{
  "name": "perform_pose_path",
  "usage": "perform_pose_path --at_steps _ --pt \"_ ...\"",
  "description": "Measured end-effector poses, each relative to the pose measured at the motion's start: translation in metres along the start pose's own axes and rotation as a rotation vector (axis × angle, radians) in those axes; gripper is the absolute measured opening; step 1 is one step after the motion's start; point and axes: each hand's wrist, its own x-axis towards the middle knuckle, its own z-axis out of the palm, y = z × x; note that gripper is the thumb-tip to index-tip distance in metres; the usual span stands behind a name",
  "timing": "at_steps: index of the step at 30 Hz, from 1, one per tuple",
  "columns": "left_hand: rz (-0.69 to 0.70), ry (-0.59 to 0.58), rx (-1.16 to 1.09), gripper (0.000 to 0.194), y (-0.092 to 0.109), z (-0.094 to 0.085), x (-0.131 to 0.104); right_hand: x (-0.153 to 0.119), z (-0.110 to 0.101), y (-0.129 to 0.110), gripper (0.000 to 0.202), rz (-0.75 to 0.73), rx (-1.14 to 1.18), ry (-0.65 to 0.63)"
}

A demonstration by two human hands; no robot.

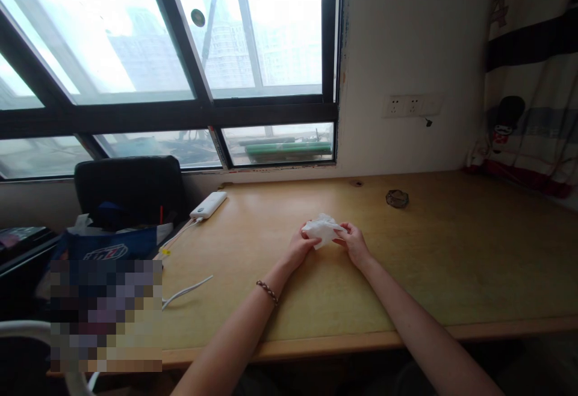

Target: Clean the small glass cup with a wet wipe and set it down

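A crumpled white tissue [323, 228] is held between my two hands, a little above the wooden desk [271, 306]. My left hand [301, 247] grips its left side, with the thumb pressed on the front. The fingers of my right hand [354, 244] pinch its right edge. Part of my left fingers is hidden behind the tissue. A braided bracelet [268, 292] circles my left wrist.
A white power bank [208, 205] with a cable lies at the desk's left edge. A white cable end [189, 289] rests nearer me. Toward the back right sits a small dark round dish [397, 198]. A black chair [130, 188] and a blue bag [108, 251] stand left.
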Motion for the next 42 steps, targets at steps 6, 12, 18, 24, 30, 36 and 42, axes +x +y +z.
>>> perform_pose_path --at_steps 6,12,18,24,30,36,42 --pt "-0.027 -0.106 0.049 0.061 0.002 0.001 -0.005 0.002 -0.005 0.000 0.040 0.042 0.037 -0.010" --pt "-0.017 -0.111 0.073 0.056 -0.001 -0.005 -0.003 0.006 -0.010 0.002 0.034 0.025 0.046 0.085" --pt "-0.007 -0.092 -0.008 0.064 -0.007 -0.006 -0.001 0.003 -0.009 -0.007 0.039 -0.257 -0.305 -0.102" --pt "0.039 -0.033 0.054 0.064 -0.007 -0.003 -0.001 -0.011 -0.001 -0.018 0.059 -0.619 -0.759 -0.201" --pt "0.279 0.045 0.365 0.068 0.007 -0.001 -0.008 -0.015 -0.002 -0.016 0.021 -0.852 -1.012 -0.062" --pt "0.445 0.132 0.577 0.054 0.011 0.000 -0.013 -0.009 -0.009 -0.021 0.014 -0.791 -0.858 0.091" --pt "0.185 0.103 0.302 0.018 0.002 -0.009 -0.003 -0.003 -0.010 -0.017 0.021 -0.391 -0.482 0.030"
